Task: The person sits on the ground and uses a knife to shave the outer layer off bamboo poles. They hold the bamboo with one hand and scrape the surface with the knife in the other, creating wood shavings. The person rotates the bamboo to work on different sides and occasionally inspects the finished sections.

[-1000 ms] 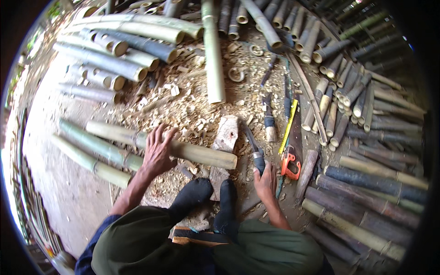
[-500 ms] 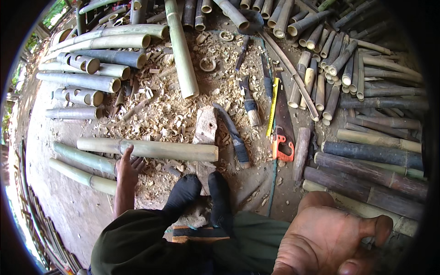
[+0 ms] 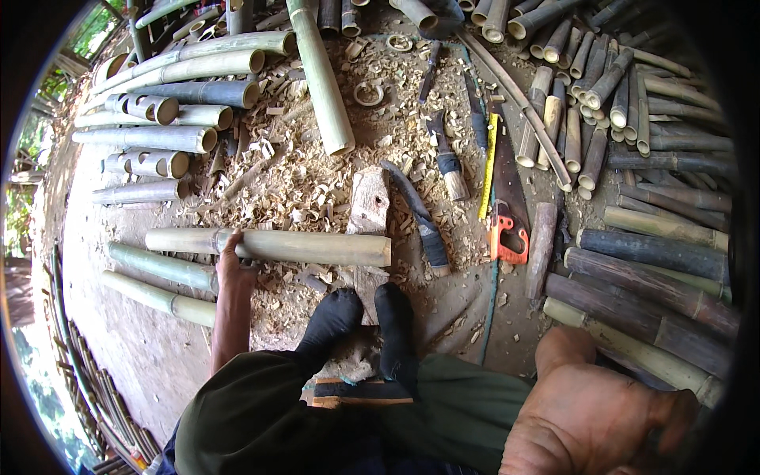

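On smooth bamboo pole (image 3: 317,247), left hand (image 3: 233,267).

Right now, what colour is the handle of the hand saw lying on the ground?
The hand saw has an orange handle with a dark blade; the head view shows it best.

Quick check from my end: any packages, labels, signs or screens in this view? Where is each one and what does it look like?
None in view. No package, sign or screen, and no label can be made out on any tool.
What lies there instead: the left hand grips a pale bamboo pole laid across a wooden chopping block; the right hand is raised close to the camera, apparently empty.
An orange-handled handsaw lies on the shavings at right.
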Available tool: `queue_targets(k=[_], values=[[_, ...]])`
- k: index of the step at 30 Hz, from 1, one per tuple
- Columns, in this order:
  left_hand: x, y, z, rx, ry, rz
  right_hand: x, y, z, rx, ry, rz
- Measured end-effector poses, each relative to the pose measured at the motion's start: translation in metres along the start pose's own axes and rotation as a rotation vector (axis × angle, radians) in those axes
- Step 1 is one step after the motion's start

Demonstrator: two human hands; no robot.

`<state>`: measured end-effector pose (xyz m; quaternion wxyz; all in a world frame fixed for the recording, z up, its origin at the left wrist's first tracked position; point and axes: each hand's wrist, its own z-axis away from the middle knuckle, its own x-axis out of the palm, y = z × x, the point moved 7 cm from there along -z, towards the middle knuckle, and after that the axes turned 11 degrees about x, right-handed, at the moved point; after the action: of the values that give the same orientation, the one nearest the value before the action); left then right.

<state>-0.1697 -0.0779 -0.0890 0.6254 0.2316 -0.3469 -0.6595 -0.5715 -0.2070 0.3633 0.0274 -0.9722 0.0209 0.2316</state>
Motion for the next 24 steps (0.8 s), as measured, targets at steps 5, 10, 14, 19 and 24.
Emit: queue_targets(k=[5, 10, 14, 19, 24], values=[[0.009, 0.092, 0.026, 0.306, -0.188, 0.048, 0.009, 0.036, 0.01, 0.028, 0.066, -0.027], [0.101, 0.228, 0.09, 0.785, -0.501, -0.001, 0.075, 0.155, 0.1, 0.929, -0.15, -0.001], [0.157, 0.283, 0.116, 1.016, -0.664, -0.321, 0.153, 0.174, 0.283, 1.377, -0.967, 0.276], [0.199, 0.222, 0.144, 1.027, -0.908, -0.949, 0.181, 0.141, 0.349, 1.425, -1.096, 0.322], [0.166, 0.141, 0.109, 1.285, -0.968, -1.606, 0.162, 0.148, 0.362, 1.661, -0.911, 0.087]])
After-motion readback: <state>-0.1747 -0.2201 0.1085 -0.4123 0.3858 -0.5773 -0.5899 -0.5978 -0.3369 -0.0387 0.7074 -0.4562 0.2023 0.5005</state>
